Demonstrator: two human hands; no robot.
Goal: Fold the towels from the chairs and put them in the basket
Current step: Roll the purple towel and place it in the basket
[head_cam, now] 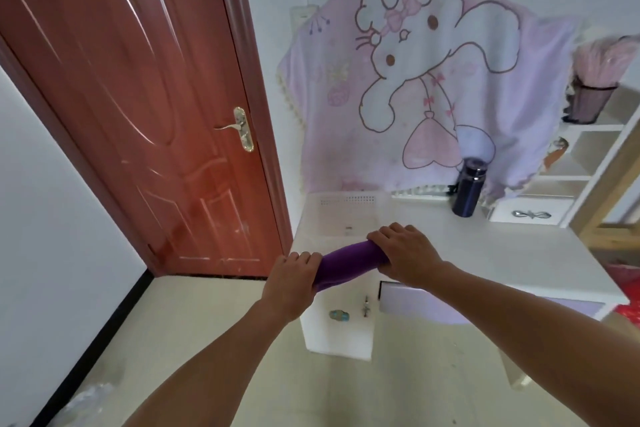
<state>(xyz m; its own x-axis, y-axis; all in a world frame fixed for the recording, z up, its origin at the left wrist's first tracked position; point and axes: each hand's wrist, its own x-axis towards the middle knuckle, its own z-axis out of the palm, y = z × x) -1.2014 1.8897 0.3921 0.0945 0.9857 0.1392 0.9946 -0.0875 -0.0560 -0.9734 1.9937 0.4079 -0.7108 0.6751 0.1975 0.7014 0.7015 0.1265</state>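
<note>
Gripping: the left hand and the right hand each grasp one end of the purple towel.
Left hand: lower centre of the frame, fingers curled over the towel's lower left end, knuckles up.
Right hand: just right of centre, fingers wrapped over the towel's upper right end.
Towel form: bunched into a thick roll, tilted up toward the right, stretched between the two hands.
Towel position: in front of the near rim of the white plastic basket; whether it touches the rim cannot be told.
Basket: stands on the left end of the white desk, with a perforated back wall.
Bottle: dark blue bottle, upright on the desk top, right of the basket and apart from it.
Blanket: pink cartoon blanket hangs behind the desk, upper centre to right.
Bin: dark mesh bin on a shelf, upper right.
Door: red-brown door, closed, fills the upper left.
</note>
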